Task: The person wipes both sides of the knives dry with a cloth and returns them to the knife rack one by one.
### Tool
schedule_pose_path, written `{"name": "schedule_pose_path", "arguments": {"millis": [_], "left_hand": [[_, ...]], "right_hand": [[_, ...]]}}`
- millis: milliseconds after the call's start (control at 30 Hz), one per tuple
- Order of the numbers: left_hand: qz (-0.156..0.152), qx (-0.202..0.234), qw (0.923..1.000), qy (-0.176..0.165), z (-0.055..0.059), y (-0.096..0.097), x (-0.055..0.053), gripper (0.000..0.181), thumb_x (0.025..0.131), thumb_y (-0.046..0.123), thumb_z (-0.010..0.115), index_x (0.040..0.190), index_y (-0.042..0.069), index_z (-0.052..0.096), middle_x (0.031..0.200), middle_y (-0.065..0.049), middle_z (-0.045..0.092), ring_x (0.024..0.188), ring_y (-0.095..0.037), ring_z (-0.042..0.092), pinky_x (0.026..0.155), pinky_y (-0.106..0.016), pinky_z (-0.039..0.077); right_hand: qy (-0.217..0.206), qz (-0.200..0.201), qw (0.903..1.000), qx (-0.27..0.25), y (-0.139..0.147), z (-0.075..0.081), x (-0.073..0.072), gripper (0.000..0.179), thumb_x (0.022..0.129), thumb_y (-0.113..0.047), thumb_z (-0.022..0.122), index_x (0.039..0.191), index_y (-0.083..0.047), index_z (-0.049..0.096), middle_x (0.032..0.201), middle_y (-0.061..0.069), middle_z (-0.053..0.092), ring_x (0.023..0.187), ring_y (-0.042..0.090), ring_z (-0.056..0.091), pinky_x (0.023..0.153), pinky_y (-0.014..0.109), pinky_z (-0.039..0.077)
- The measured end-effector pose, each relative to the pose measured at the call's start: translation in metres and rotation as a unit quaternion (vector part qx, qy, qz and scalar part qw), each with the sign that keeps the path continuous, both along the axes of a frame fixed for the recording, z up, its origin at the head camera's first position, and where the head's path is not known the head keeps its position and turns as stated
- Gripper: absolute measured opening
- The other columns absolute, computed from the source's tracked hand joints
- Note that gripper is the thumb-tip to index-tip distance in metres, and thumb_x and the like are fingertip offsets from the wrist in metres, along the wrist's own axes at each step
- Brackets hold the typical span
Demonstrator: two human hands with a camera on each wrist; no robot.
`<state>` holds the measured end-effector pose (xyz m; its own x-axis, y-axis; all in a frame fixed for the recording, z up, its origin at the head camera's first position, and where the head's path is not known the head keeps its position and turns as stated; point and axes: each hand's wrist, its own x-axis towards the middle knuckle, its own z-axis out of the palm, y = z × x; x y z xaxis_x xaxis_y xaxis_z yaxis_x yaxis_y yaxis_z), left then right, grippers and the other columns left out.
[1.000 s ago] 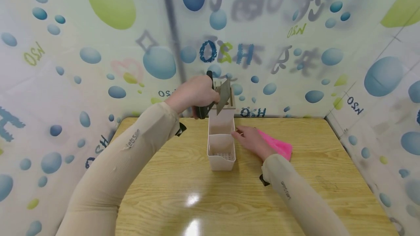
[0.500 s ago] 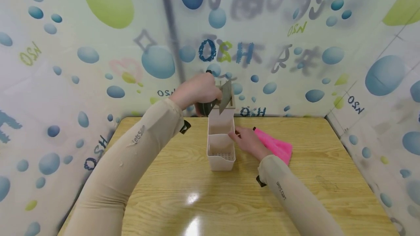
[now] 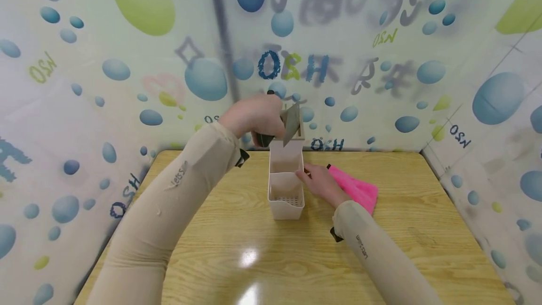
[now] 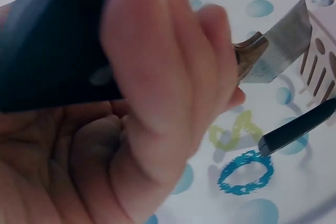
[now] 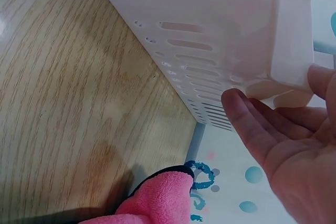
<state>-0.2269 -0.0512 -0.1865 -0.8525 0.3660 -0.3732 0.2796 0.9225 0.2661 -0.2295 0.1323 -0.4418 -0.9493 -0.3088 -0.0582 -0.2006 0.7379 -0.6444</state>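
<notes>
My left hand (image 3: 258,116) grips a kitchen knife by its thick black handle (image 4: 58,40), fingers curled round it. The grey metal blade (image 3: 291,124) is held over the tall back section of a pale pink plastic utensil holder (image 3: 286,212); in the left wrist view the blade's far end comes up to the slotted side. Another black handle (image 4: 299,127) sticks out from the holder's back section. My right hand (image 3: 321,181) holds the holder's right side, with the thumb at the rim and fingers against the slotted wall (image 5: 194,59). The left hand hides part of the holder's top.
A bright pink cloth (image 3: 357,189) with a dark edge lies on the wooden table (image 3: 237,258), right of the holder beyond my right hand. The holder stands near the table's back edge, against a patterned wall (image 3: 364,51).
My left hand has shifted slightly right with the knife, bringing the blade a little further over the back section. The right hand has moved slightly left and keeps its hold on the holder.
</notes>
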Motion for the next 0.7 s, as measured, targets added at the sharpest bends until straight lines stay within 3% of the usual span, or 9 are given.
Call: {"name": "schedule_pose_path", "arguments": {"millis": [167, 333, 467, 700], "left_hand": [[0.003, 0.010, 0.9971, 0.076, -0.005, 0.000, 0.013, 0.029, 0.086, -0.001, 0.050, 0.064, 0.015, 0.042, 0.053, 0.002, 0.040, 0.041, -0.013, 0.046, 0.043, -0.026, 0.037], [0.014, 0.054, 0.9808, 0.187, -0.014, 0.000, 0.023, 0.035, 0.077, -0.005, 0.050, 0.059, 0.017, 0.031, 0.057, 0.003, 0.020, 0.051, -0.011, 0.017, 0.047, -0.026, 0.020], [0.027, 0.083, 0.9671, 0.239, -0.020, 0.001, 0.026, 0.036, 0.075, -0.006, 0.051, 0.057, 0.017, 0.030, 0.058, 0.003, 0.018, 0.052, -0.011, 0.016, 0.046, -0.025, 0.019], [0.031, 0.153, 0.9439, 0.291, -0.026, 0.006, 0.028, 0.037, 0.075, -0.009, 0.051, 0.057, 0.016, 0.030, 0.059, 0.004, 0.019, 0.049, -0.010, 0.019, 0.043, -0.024, 0.022]], "right_hand": [[-0.004, -0.003, 1.0000, 0.003, 0.000, -0.001, 0.000, 0.044, 0.111, -0.033, 0.049, 0.143, -0.005, 0.058, 0.136, 0.019, 0.065, 0.122, 0.036, 0.064, 0.101, 0.052, 0.053], [-0.001, 0.000, 1.0000, 0.007, 0.000, 0.000, 0.000, 0.044, 0.111, -0.033, 0.049, 0.144, -0.005, 0.058, 0.135, 0.020, 0.065, 0.121, 0.036, 0.064, 0.100, 0.052, 0.053], [0.002, 0.002, 1.0000, 0.006, -0.001, 0.000, 0.001, 0.045, 0.111, -0.033, 0.049, 0.145, -0.005, 0.057, 0.135, 0.020, 0.065, 0.121, 0.036, 0.064, 0.100, 0.052, 0.053], [0.003, 0.003, 1.0000, -0.001, -0.001, -0.001, 0.001, 0.041, 0.111, -0.032, 0.049, 0.140, -0.006, 0.060, 0.133, 0.020, 0.066, 0.119, 0.036, 0.065, 0.098, 0.052, 0.054]]}}
